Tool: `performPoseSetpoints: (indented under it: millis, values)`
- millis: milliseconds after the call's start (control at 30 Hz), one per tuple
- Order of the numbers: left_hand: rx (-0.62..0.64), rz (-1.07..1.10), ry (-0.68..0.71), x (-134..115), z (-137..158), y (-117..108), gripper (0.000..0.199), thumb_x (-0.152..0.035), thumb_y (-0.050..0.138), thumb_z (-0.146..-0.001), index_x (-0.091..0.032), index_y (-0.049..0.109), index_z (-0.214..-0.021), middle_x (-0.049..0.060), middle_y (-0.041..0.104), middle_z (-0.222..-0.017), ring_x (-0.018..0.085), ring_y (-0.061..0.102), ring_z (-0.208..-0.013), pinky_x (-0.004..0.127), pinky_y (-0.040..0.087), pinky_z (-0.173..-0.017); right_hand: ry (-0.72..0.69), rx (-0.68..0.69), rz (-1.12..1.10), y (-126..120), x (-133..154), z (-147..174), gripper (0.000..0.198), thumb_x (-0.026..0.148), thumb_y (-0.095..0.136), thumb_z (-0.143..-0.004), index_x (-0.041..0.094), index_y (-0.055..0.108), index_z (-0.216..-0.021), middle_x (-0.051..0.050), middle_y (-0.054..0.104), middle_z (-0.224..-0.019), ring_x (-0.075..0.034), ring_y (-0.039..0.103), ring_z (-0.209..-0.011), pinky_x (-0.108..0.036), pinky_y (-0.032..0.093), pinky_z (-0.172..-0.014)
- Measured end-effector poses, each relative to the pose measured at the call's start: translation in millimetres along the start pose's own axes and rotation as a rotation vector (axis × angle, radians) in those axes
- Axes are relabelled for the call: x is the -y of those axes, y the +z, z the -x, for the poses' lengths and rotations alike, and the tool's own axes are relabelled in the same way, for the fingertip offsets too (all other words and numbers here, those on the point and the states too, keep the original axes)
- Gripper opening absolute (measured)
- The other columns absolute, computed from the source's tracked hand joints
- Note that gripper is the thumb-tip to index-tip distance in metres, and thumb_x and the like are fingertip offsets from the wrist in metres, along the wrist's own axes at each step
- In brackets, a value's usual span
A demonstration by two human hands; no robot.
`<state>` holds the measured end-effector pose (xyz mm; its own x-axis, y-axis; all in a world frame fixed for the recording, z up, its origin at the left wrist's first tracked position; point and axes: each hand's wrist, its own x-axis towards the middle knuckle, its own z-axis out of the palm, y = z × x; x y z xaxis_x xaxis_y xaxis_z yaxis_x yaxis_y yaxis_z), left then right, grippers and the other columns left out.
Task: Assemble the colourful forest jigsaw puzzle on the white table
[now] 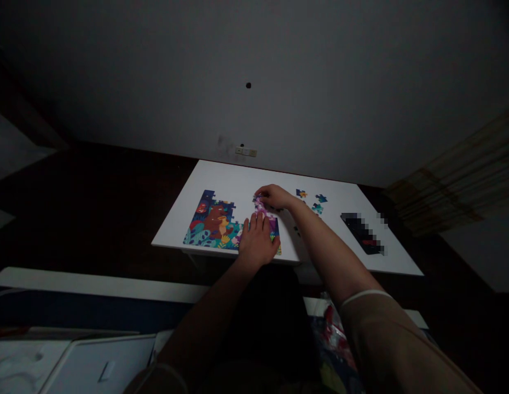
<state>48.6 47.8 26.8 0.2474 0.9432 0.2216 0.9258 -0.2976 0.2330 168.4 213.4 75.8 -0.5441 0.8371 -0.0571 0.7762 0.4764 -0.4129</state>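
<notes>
A partly joined jigsaw puzzle with a brown bear picture lies at the left front of the white table. Flat on its lower right part rests my left hand, fingers stretched out. Just beyond those fingertips, my right hand pinches a purple-pink puzzle piece at the upper edge of the joined part. Whether that piece is locked in or only touching, I cannot tell. Loose puzzle pieces lie to the right of my right hand, some partly hidden by the forearm.
A dark, partly pixelated flat object lies on the right side of the white table. Behind the table stands a grey wall with a socket strip. A plastic bag with red contents is below, near my right arm.
</notes>
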Motion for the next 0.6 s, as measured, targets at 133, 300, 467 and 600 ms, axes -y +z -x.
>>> performPoseSetpoints:
  millis: [133, 300, 467, 600]
  values:
    - [0.006, 0.01, -0.009, -0.3, 0.0, -1.2, 0.065, -0.05, 0.033, -0.09, -0.015, 0.034, -0.144, 0.01, 0.027, -0.155, 0.03, 0.018, -0.144, 0.05, 0.012, -0.117, 0.015, -0.037, -0.028, 1.7, -2.5, -0.1, 0.031, 0.017, 0.06, -0.083, 0.022, 0.067, -0.112, -0.005, 0.07, -0.1, -0.016, 0.062, -0.086, -0.024, 0.045, -0.08]
    - [0.0, 0.012, -0.021, -0.8, -0.2, 0.8, 0.065, -0.051, 0.033, -0.09, -0.016, 0.034, -0.145, 0.009, 0.027, -0.155, 0.029, 0.017, -0.144, 0.049, 0.011, -0.118, 0.13, -0.077, -0.086, 1.6, -13.7, 9.6, 0.028, 0.016, 0.06, -0.081, 0.017, 0.067, -0.109, -0.008, 0.069, -0.101, -0.015, 0.062, -0.084, -0.023, 0.046, -0.075]
    - [-0.002, 0.025, -0.007, -0.4, -0.4, 1.7, 0.066, -0.049, 0.033, -0.09, -0.012, 0.033, -0.145, 0.011, 0.026, -0.155, 0.029, 0.016, -0.144, 0.048, 0.011, -0.118, 0.19, -0.105, -0.117, 2.1, -22.7, 33.3, 0.038, 0.016, 0.063, -0.076, 0.016, 0.063, -0.114, -0.007, 0.069, -0.09, -0.014, 0.061, -0.073, -0.023, 0.046, -0.069]
    - [0.011, 0.032, -0.006, -0.5, -0.2, -1.4, 0.065, -0.049, 0.032, -0.091, -0.015, 0.033, -0.145, 0.009, 0.025, -0.156, 0.029, 0.017, -0.144, 0.049, 0.012, -0.117, 0.278, -0.125, -0.144, 6.9, -18.5, 47.2, 0.032, 0.019, 0.062, -0.078, 0.016, 0.066, -0.11, -0.006, 0.068, -0.086, -0.015, 0.061, -0.072, -0.023, 0.047, -0.068]
